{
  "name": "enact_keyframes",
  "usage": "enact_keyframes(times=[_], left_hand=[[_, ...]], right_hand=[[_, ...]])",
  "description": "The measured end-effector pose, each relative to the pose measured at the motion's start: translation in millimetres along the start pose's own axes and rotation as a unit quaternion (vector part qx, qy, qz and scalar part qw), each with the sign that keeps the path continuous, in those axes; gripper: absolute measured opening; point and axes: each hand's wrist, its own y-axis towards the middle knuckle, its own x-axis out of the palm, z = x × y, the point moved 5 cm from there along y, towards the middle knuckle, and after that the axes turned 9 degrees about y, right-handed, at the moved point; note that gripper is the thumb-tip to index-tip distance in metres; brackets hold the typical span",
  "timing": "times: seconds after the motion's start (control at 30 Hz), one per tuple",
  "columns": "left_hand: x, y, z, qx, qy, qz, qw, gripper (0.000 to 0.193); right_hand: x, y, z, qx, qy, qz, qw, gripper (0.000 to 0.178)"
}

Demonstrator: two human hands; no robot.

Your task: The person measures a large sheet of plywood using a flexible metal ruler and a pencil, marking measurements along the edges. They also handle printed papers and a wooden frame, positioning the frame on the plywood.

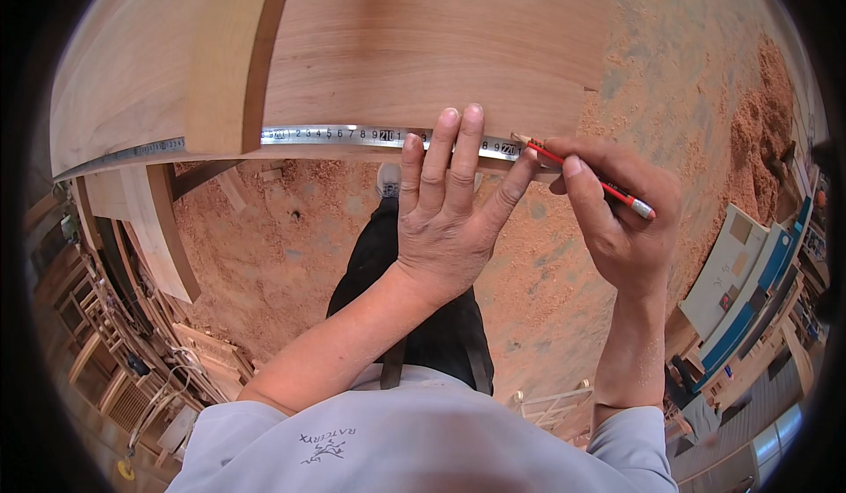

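Observation:
A silver tape measure (344, 135) is stretched along the near edge of a broad reddish-brown wooden panel (432, 44). Across the tape lie the outstretched fingers of my left hand (448, 229), pressing it against the panel; the hand grips nothing. My right hand (627, 220) is closed around a red and black pencil (608, 186) with a pale eraser end. The pencil's point meets the panel just above the tape, close to my left thumb. A wooden board (233, 61) crosses the panel on the left and covers part of the tape.
Reddish sawdust lies over the floor (546, 273), heaped in a pile (762, 132) at the right. Below the panel at left, a wooden leg (159, 220) stands near stacked timber (106, 317). A blue-edged bench (749, 308) is at the right.

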Motion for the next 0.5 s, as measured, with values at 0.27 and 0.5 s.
enact_keyframes(times=[0.27,0.5], left_hand=[[-0.1,-0.2,-0.3,-0.001,-0.001,-0.012,1.000,0.057],[2.6,0.1,0.2,0.000,0.000,-0.006,1.000,0.057]], right_hand=[[0.4,1.3,-0.9,-0.008,-0.004,0.003,1.000,0.014],[-0.9,2.6,-1.1,0.000,-0.001,-0.007,1.000,0.013]])
